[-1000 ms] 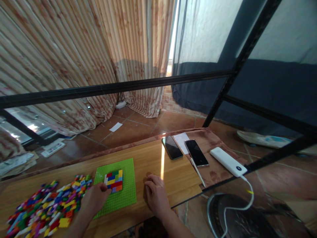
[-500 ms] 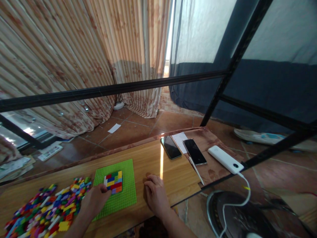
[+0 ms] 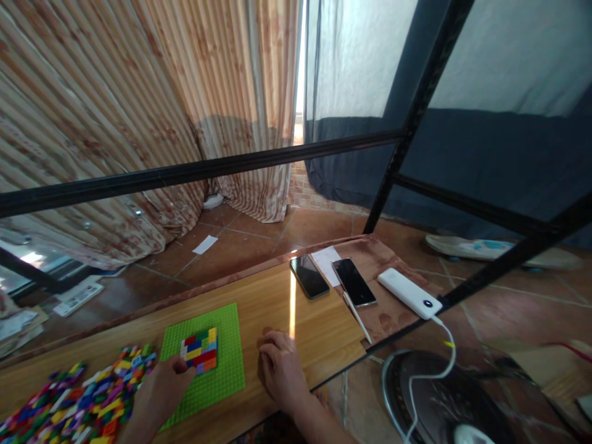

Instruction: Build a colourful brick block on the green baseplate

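My left hand is closed in a pinch at the lower left corner of a flat patch of coloured toy bricks. Whatever its fingertips hold is hidden by the fingers. Those bricks, red, blue, yellow, white, green and orange, sit on a bright green studded baseplate. To the left of the plate, close to my left wrist, spreads a pile of loose toy bricks. My right hand rests on the wooden board right of the plate, fingers curled in, with nothing seen in them.
On the wooden board lies a dark phone. Beyond it, on brown cloth, are a second phone, a white stylus, paper and a white power bank with a cable. A black metal rail crosses behind.
The whole view has shifted, so the board and everything on it appear farther left. My left hand stays at the same corner of the brick patch; my right hand keeps its resting pose.
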Demonstrator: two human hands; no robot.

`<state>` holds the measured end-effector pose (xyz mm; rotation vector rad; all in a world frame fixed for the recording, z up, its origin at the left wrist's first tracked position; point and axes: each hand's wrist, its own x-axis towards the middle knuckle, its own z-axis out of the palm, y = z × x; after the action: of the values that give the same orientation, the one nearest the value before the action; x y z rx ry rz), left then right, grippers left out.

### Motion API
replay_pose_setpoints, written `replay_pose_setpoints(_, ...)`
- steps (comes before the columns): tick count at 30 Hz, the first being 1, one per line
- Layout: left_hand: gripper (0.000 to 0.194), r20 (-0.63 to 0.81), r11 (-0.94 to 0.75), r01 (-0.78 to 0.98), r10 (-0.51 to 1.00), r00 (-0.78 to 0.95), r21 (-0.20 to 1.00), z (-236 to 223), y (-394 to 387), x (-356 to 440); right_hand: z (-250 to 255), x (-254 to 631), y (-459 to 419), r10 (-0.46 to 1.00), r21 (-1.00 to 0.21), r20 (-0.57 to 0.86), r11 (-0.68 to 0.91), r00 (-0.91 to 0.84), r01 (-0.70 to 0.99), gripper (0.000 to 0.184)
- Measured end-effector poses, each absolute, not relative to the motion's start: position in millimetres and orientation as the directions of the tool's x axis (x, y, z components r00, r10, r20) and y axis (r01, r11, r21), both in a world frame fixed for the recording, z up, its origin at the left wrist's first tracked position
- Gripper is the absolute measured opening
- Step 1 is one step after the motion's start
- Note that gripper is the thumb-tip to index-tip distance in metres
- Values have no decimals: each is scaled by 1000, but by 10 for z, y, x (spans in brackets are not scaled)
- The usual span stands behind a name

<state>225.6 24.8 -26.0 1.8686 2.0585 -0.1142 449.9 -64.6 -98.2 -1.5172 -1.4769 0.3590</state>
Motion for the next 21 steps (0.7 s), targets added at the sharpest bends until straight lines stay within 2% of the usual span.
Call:
replay_pose_setpoints(5, 20, -272, 99, 973, 962, -40, 210, -279, 261, 2221, -964, 4512, -653, 895, -773, 389, 186, 220, 607, 23)
replay_pose_setpoints(12, 20, -323, 106, 878, 945, 58, 467, -407, 354, 2037, -944, 4515, -662, 894, -785, 388, 191, 227, 589, 24)
replay_pose_setpoints(21, 24, -377, 172, 799, 923, 74, 577, -422, 422, 2010, -936, 4514, -660, 892, -791, 394, 207, 221, 576, 24)
